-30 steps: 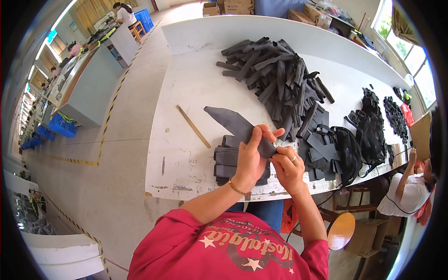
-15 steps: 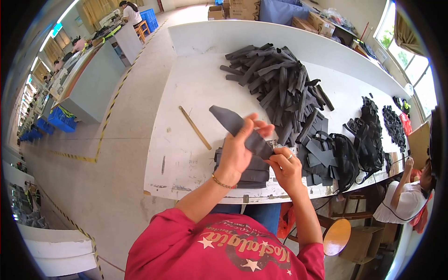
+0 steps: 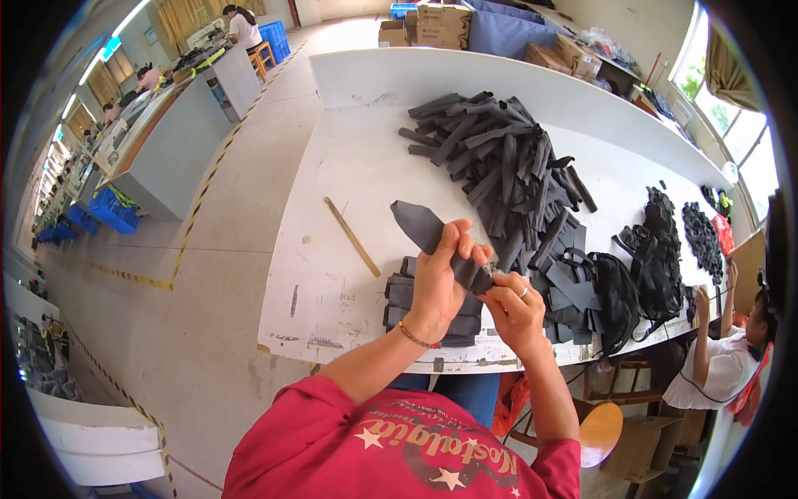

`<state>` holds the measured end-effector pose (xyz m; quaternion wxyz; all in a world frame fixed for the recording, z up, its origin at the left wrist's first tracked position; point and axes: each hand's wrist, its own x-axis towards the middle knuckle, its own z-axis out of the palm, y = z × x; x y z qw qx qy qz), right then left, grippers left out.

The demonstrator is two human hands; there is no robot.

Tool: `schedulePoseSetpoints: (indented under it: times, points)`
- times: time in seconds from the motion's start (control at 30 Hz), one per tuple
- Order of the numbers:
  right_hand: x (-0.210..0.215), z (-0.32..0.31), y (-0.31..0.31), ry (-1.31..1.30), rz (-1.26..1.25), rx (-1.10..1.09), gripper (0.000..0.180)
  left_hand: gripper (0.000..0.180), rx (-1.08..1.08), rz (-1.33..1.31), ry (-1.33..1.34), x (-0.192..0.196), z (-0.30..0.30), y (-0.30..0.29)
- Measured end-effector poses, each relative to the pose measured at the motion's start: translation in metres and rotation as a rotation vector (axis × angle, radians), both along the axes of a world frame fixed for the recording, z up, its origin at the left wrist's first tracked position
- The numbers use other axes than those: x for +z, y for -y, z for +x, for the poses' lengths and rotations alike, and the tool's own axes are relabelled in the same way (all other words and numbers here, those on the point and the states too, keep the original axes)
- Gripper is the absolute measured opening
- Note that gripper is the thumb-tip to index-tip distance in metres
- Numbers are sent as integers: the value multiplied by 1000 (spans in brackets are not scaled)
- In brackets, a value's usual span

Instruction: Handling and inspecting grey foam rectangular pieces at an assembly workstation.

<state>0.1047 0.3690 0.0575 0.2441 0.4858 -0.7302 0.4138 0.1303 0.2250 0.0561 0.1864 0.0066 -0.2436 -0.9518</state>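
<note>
The left hand [image 3: 439, 281] is closed around a dark grey strip [image 3: 428, 231] of flat, flexible material, held above the near edge of the white surface [image 3: 349, 175]. The strip runs diagonally: its free, rounded end projects up and to the person's left beyond the hand, while its lower end passes under the left fingers [image 3: 453, 241], which wrap over the strip's upper face and clamp it against the palm. The right hand [image 3: 517, 306] meets the strip's lower end just beside the left hand; its fingers are drawn together in a pinch at that end, with a ring visible on one of them. Whether the right fingertips grip the strip itself or a small item at its end cannot be told, as the contact point is partly hidden. Directly below both hands, a stack of similar dark pieces [image 3: 407, 303] lies flat on the surface near its front edge. A wooden stick [image 3: 352, 248] lies on the surface to the left of the strip, apart from it. Beyond the hands, a large heap of dark strips [image 3: 499, 158] covers the middle of the surface, and piles of black straps [image 3: 640, 266] lie to the right. A seated person [image 3: 723, 349] works at the far right end of the surface.
</note>
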Motion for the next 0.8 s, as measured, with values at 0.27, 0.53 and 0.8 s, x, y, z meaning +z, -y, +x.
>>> schedulePoseSetpoints:
  times: [0.27,0.53,0.8]
  points:
    - [1,-3,1,14,-3,4,22,32,-16,-6,-42,1,2,-2]
    - [1,-3,8,-4,9,6,22,32,-18,38,-25,-5,2,-3]
    - [-6,5,16,388,4,-62,17,32,-74,13,-1,-22,-6,12]
